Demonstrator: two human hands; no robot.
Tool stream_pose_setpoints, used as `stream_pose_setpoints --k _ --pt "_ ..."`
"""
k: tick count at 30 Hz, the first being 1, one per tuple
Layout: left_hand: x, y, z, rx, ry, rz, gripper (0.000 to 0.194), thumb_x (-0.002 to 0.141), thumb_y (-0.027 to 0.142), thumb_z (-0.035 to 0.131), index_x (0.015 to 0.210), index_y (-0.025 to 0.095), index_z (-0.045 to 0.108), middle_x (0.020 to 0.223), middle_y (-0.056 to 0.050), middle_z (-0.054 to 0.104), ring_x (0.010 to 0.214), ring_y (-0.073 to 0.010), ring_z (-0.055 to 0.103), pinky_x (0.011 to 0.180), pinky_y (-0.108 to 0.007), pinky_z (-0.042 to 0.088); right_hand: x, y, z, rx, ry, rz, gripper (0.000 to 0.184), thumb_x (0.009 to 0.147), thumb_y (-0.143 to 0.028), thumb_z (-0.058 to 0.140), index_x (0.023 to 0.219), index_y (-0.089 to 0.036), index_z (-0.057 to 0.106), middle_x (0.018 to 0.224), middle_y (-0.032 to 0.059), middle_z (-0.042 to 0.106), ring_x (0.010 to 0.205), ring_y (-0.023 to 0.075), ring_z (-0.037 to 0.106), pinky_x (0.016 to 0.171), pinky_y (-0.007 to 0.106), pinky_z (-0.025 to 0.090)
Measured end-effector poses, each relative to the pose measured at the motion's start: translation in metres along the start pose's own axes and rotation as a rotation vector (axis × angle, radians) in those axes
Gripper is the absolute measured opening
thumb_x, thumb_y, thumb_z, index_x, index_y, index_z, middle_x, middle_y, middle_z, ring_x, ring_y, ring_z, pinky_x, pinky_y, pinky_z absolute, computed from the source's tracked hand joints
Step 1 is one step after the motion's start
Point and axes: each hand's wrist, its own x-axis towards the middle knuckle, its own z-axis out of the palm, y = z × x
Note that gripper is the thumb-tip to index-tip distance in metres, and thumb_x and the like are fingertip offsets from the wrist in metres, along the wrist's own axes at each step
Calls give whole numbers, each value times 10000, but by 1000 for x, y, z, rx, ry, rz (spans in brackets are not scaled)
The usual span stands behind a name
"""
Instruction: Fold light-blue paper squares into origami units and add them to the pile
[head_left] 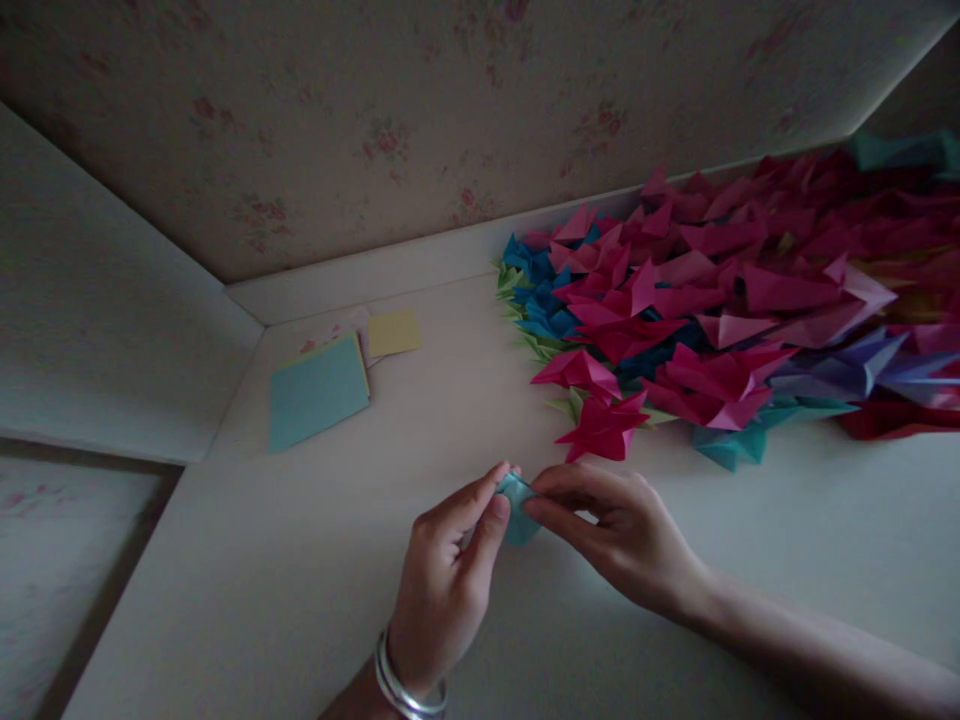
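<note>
A small piece of folded light-blue origami paper (519, 520) is held between both hands above the white tabletop. My left hand (451, 570) pinches its left side between thumb and fingers, with silver bangles on the wrist. On the other side, my right hand (619, 525) grips the paper's upper right edge with thumb and forefinger. Part of the paper is hidden behind the fingertips. Just beyond the hands lies a bright pink folded paper piece (602, 425), at the near edge of a large heap.
A big heap of folded paper pieces (712, 290), mostly pink with blue, green and purple, spreads along the wall at right. A stack of light-blue sheets (319, 393) and a yellow sheet (394, 333) lie at left. Flowered wallpaper (390, 140) rises behind the white table (285, 560).
</note>
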Motion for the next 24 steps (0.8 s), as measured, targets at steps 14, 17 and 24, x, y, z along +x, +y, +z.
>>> stream_pose_setpoints --k 14,17,24 --pt "1 -2 3 279 2 205 343 980 151 508 1286 170 663 1047 -113 767 911 -186 717 820 -238 542 0 1 4 64 -13 79 92 874 -263 704 908 -182 732 792 40 768 678 166 718 563 221 573" --pt "2 0 1 232 -8 139 319 983 190 526 1259 194 686 1081 -99 774 950 -192 722 833 -236 542 1 0 3 70 -25 96 97 882 -270 700 888 -193 757 792 33 771 679 161 703 581 224 556" --pt "5 1 -2 122 -95 13 334 998 271 519 1285 189 667 1193 -95 742 1067 -206 689 936 -257 516 5 -3 -3 -105 -55 0 90 869 -184 715 869 -205 802 771 28 794 622 158 691 550 230 521"
